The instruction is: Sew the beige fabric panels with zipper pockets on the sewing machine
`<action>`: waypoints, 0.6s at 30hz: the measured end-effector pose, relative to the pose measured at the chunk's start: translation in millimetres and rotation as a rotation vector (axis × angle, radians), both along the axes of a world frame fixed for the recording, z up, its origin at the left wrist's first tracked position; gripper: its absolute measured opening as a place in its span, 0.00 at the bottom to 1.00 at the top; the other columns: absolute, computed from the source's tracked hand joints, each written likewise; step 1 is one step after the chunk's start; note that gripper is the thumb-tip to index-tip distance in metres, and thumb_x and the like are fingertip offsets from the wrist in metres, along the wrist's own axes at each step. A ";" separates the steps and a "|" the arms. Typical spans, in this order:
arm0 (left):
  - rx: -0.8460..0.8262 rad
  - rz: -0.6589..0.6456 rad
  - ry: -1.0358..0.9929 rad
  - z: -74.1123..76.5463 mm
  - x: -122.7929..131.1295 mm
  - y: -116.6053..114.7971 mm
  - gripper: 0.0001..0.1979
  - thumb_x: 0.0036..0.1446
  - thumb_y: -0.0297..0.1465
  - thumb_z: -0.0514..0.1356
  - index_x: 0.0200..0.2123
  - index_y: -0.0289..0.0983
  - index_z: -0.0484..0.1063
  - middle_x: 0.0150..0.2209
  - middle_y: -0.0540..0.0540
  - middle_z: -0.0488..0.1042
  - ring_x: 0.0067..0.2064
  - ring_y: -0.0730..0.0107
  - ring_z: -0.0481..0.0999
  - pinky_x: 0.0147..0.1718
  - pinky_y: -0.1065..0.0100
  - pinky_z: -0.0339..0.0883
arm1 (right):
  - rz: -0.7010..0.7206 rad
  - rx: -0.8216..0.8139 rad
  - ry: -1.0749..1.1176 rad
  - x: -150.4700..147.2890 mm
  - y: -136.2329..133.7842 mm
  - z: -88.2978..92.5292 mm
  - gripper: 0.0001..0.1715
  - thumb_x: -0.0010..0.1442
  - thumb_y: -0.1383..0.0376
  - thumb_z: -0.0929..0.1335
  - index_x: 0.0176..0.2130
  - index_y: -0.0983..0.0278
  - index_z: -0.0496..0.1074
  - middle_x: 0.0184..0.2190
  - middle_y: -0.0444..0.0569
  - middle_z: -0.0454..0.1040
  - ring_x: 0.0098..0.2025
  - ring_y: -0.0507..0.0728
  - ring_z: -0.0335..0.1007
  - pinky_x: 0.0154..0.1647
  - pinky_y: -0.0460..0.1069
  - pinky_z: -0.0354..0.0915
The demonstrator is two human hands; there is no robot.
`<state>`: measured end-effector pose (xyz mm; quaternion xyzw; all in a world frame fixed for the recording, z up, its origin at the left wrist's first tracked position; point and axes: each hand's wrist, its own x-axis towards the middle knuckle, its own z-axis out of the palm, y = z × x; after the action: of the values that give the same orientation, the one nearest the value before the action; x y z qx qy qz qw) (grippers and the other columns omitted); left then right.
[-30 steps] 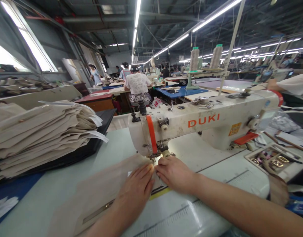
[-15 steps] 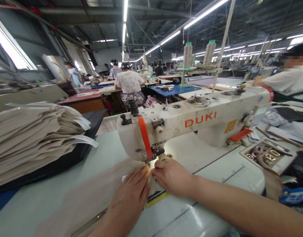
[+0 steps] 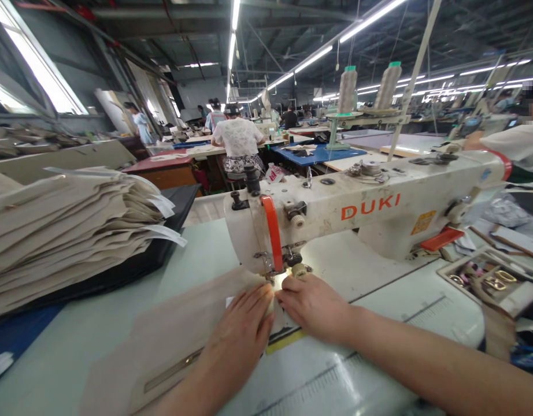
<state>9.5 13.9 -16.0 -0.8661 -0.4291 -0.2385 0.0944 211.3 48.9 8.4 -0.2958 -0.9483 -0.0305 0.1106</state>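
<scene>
Both hands at the needle end of a DUKI sewing machine, beige panel under the left palm

The beige fabric panel [image 3: 175, 323] lies on the worktable [image 3: 197, 248] to the left of the sewing machine [image 3: 318, 214], its far corner running up to the machine's presser foot [image 3: 271, 278]. The left hand [image 3: 244, 329] rests flat on the panel's right-hand side, fingers extended and close together, pressing down without wrapping round anything; the fingertips sit just in front of the foot. The right hand [image 3: 316, 306] is to the front right of the foot, fingers curled and bunched, tips almost meeting the left fingertips; whether they pinch the panel's edge cannot be told. The left hand and forearm cover part of the panel, including one end of its zipper [image 3: 175, 370]. A small white tag [image 3: 229, 302] shows beside the left fingers.

The machine's head overhangs the fingertips, with an orange guard [image 3: 273, 234] down its front. Left of the machine, a stack of beige fabric pieces [image 3: 67, 225] rests on black material [image 3: 184, 205]. Behind the machine stand two thread cones [image 3: 347, 91], and a person in a white top [image 3: 238, 138] sits farther back. At the machine's right lies a tray [image 3: 520, 296] holding metal rings.
</scene>
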 end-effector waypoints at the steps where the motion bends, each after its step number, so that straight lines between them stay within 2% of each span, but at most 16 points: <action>1: 0.002 0.002 0.003 -0.4 -0.2 0.2 0.16 0.66 0.30 0.51 0.52 0.34 0.74 0.51 0.38 0.79 0.52 0.55 0.79 0.53 0.51 0.74 | -0.001 -0.001 0.001 0.0 0.2 0.3 0.08 0.67 0.71 0.65 0.39 0.68 0.74 0.35 0.52 0.72 0.38 0.58 0.66 0.43 0.52 0.62; 14: -0.024 0.008 0.016 0.9 -2.4 21.9 0.14 0.66 0.29 0.52 0.50 0.35 0.73 0.51 0.38 0.78 0.55 0.56 0.77 0.54 0.53 0.73 | -0.054 0.008 0.057 1.6 -1.5 -0.1 0.10 0.68 0.69 0.65 0.36 0.67 0.75 0.33 0.51 0.73 0.37 0.58 0.65 0.42 0.51 0.61; 18: -0.062 0.045 0.038 1.2 -6.0 16.4 0.15 0.65 0.28 0.53 0.52 0.36 0.73 0.53 0.38 0.78 0.56 0.56 0.76 0.54 0.52 0.72 | -0.061 0.001 0.123 3.7 -1.4 -1.9 0.13 0.69 0.70 0.64 0.36 0.66 0.77 0.33 0.51 0.74 0.36 0.57 0.66 0.42 0.51 0.61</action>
<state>3.5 30.3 -14.8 -0.8631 -0.4538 -0.2063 0.0810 215.0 47.5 6.5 -0.3260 -0.9302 -0.0161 0.1678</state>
